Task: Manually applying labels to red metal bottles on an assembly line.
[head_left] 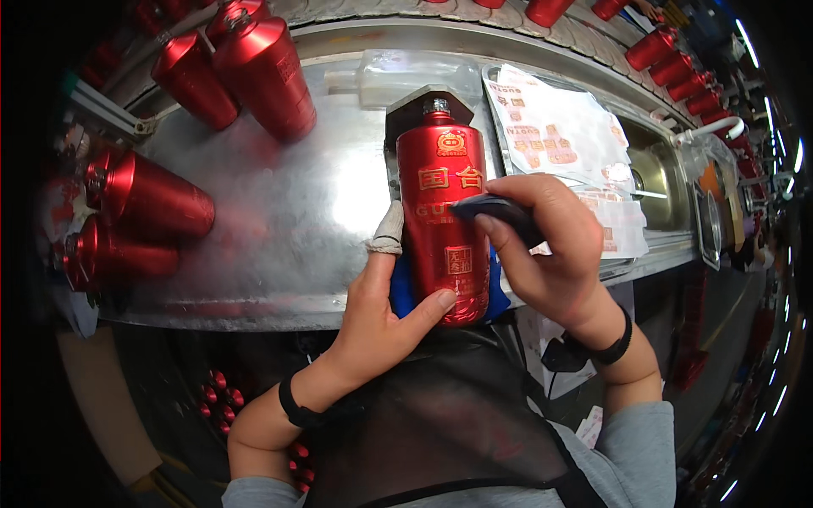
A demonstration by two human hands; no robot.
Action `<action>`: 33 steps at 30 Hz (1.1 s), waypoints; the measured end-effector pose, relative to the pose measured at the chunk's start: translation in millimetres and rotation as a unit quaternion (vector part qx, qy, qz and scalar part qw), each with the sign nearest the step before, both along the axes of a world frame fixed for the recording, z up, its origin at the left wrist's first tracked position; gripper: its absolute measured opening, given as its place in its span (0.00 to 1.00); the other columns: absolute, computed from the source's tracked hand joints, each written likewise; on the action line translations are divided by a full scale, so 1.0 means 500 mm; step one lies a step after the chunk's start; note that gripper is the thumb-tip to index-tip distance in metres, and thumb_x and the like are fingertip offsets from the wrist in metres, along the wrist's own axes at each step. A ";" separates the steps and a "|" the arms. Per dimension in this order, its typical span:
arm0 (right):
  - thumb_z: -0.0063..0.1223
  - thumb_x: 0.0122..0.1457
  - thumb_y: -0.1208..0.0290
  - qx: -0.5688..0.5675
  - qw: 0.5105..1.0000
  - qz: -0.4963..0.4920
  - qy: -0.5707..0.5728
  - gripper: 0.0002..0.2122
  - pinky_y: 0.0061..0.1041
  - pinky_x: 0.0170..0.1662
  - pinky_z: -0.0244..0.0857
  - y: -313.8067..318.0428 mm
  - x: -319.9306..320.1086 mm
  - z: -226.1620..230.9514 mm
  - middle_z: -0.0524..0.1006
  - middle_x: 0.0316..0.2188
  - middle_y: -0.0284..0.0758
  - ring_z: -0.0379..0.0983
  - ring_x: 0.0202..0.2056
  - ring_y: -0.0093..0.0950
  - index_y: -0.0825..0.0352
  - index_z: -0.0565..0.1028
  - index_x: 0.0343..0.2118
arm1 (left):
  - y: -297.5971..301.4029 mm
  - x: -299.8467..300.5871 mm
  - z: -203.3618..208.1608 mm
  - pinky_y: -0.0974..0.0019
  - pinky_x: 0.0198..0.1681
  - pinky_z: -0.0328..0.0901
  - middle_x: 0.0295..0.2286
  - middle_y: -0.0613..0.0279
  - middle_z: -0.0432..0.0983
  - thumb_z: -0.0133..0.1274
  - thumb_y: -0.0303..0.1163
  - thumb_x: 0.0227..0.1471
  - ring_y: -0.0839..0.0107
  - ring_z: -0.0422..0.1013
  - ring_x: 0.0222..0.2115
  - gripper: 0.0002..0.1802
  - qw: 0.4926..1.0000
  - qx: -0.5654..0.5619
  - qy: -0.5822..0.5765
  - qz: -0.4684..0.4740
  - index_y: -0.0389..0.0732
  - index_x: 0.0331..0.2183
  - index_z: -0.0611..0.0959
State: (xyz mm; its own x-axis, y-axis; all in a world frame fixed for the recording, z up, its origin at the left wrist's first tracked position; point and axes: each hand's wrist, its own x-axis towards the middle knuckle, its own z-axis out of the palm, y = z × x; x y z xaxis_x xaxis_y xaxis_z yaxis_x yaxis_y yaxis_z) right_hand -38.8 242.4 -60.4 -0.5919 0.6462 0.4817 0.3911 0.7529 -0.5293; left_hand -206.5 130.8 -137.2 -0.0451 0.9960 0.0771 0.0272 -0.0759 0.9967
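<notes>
A glossy red bottle (434, 233) with gold characters and a bare glass neck lies in front of me, its neck pointing away. My left hand (373, 317) wraps its lower left side, thumb on the front near the base. A whitish cover sits on one of that hand's fingertips. My right hand (555, 245) pinches a smooth dark tool (512, 216), whose tip touches the bottle's front beside the gold lettering. Behind the neck is a dark angular support (461, 110). Blue cloth (401, 289) shows under the bottle's lower end.
Several red bottles (267, 76) occupy the metal table's (279, 203) left side. A clear bottle-shaped object (419, 78) lies beyond the support. Printed transfer sheets (563, 127) rest on a tray at right, near a sink (665, 161). More bottles (652, 48) line a slatted conveyor (474, 21) behind.
</notes>
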 end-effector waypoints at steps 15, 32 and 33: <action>0.62 0.41 0.79 0.051 0.992 0.111 -0.027 0.13 0.32 0.32 0.66 -0.119 0.070 -0.014 0.76 0.29 0.35 0.73 0.29 0.34 0.67 0.79 0.34 | 0.002 -0.024 -0.020 0.61 0.61 0.56 0.60 0.43 0.59 0.60 0.32 0.53 0.60 0.60 0.60 0.49 0.997 0.020 0.034 -0.064 0.29 0.65 0.49; 0.62 0.44 0.71 0.040 0.982 0.152 -0.110 0.10 0.29 0.36 0.66 -0.188 -0.018 -0.018 0.76 0.33 0.30 0.72 0.34 0.29 0.61 0.81 0.32 | 0.006 -0.053 -0.038 0.61 0.67 0.42 0.65 0.45 0.50 0.45 0.32 0.59 0.59 0.48 0.66 0.40 0.984 -0.039 -0.125 -0.118 0.30 0.66 0.48; 0.63 0.43 0.71 0.099 0.984 0.111 -0.093 0.10 0.28 0.35 0.67 -0.179 -0.014 -0.007 0.76 0.32 0.30 0.72 0.33 0.29 0.61 0.81 0.32 | 0.005 -0.051 -0.037 0.61 0.67 0.43 0.65 0.45 0.50 0.45 0.32 0.59 0.59 0.48 0.66 0.40 0.984 -0.036 -0.136 -0.112 0.30 0.66 0.49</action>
State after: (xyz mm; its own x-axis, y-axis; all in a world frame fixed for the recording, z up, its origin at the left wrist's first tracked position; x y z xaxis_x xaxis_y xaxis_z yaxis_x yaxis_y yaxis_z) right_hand -45.7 152.9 -64.0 -0.7976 0.3953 0.4556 0.2818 0.9120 -0.2979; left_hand -232.2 133.3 -155.7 0.1679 0.9856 0.0218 -0.2503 0.0212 0.9679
